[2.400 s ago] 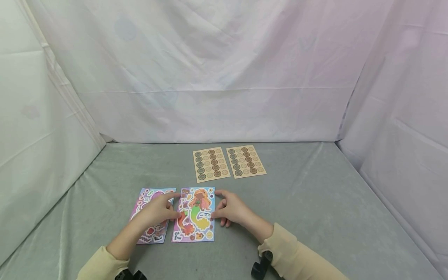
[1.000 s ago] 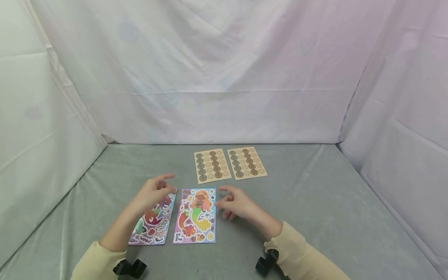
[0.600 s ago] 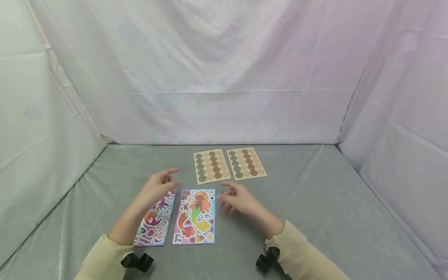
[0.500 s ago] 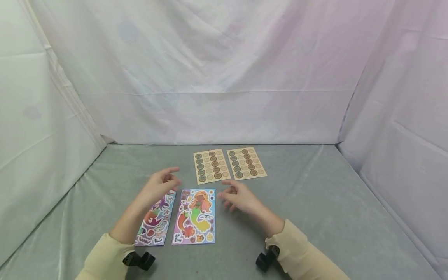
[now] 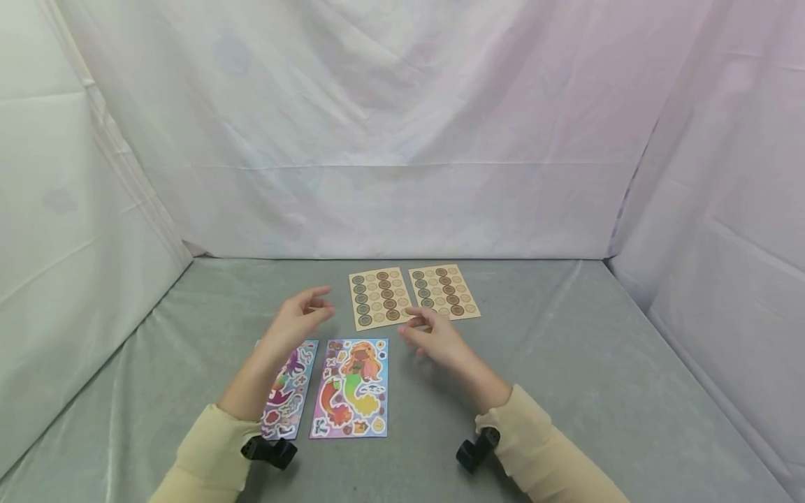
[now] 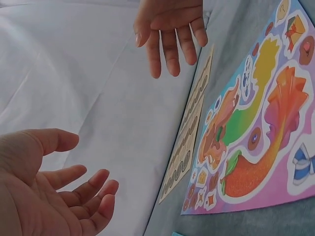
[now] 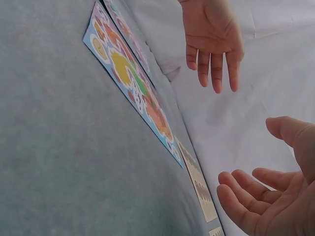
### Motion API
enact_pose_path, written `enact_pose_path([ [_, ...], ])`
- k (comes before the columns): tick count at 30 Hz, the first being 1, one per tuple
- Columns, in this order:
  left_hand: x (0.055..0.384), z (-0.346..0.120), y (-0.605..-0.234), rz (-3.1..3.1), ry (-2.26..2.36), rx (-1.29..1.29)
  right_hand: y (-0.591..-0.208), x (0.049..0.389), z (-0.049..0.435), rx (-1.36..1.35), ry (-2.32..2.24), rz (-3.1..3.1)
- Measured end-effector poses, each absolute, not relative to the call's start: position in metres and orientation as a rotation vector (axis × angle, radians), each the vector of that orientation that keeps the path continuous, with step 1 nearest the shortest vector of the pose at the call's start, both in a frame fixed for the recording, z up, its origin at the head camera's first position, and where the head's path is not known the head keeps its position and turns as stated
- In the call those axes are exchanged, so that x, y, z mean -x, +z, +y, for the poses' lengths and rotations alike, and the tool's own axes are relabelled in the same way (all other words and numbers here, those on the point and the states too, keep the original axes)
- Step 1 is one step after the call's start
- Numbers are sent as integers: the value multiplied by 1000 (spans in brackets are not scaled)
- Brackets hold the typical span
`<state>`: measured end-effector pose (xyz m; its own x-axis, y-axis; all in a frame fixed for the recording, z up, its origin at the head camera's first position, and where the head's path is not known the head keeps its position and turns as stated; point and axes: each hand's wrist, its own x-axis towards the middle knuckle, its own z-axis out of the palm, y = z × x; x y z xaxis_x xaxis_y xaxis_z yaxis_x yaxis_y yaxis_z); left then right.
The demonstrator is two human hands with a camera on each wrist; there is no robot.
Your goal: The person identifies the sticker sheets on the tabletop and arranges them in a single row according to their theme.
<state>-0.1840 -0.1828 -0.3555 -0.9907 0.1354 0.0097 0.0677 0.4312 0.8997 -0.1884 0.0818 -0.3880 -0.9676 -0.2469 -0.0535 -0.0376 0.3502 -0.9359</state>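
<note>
Two mermaid sticker sheets lie side by side at the front of the table. The right mermaid sheet [image 5: 355, 391] is fully visible; the left mermaid sheet [image 5: 292, 391] is partly hidden under my left forearm. Behind them lie two tan sheets of round stickers, a left tan sheet [image 5: 379, 297] and a right tan sheet [image 5: 445, 288]. My left hand [image 5: 295, 321] hovers above the table, left of the left tan sheet, fingers loosely bent and holding nothing. My right hand [image 5: 437, 340], also holding nothing, overlaps the front edges of the tan sheets in the head view, its fingers relaxed.
A grey cloth [image 5: 553, 391] covers the table. White curtains stand around it: a back curtain [image 5: 402, 140], a left curtain [image 5: 75, 230] and a right curtain [image 5: 723, 209]. Black wrist cameras sit at both cuffs, one being the left camera [image 5: 269, 452].
Both hands have let go of the right mermaid sheet's edges and moved away toward the back, up to the tan sheets. The sheets themselves lie as before.
</note>
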Motion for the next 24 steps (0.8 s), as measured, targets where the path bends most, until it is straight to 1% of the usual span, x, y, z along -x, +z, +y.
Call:
enact_pose_path([
  [9,195,-173,-362,2625,1654,-67,-389,198,82,235,-1692,2491],
  [24,217,-162,-377,2618,1750,28,-395,216,77,181,-1699,2587],
])
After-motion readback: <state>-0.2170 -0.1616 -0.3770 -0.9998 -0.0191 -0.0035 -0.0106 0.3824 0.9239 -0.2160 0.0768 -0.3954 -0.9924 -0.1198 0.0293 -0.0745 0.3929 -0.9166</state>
